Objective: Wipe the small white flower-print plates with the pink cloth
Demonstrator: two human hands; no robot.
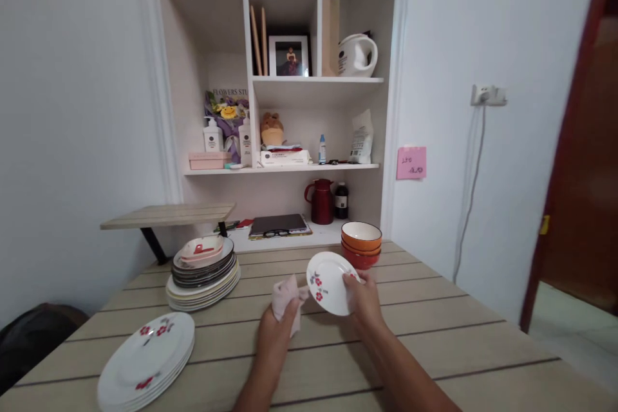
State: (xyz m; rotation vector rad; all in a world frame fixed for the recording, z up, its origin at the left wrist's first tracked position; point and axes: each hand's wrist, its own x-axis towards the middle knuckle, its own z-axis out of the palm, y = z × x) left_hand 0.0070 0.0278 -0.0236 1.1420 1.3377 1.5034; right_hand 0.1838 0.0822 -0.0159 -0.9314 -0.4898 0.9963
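My right hand (362, 299) grips the right rim of a small white plate (333, 280) with red flowers, thumb on its upper face. The plate is held tilted above the wooden table (309, 380). Just left of it, my left hand (276, 328) is closed on a crumpled pale pink cloth (286, 299), with a corner of it sticking out toward the plate's edge. The left fingers are partly hidden behind the cloth. Behind the plate stands a stack of orange and red bowls (361, 246).
At the front left lies a stack of larger flowered plates (147, 360). Behind it is a mixed pile of plates and small dishes (203, 277), near a raised wooden shelf (168, 215). A closed laptop (277, 224) and red jug (321, 201) sit at the back.
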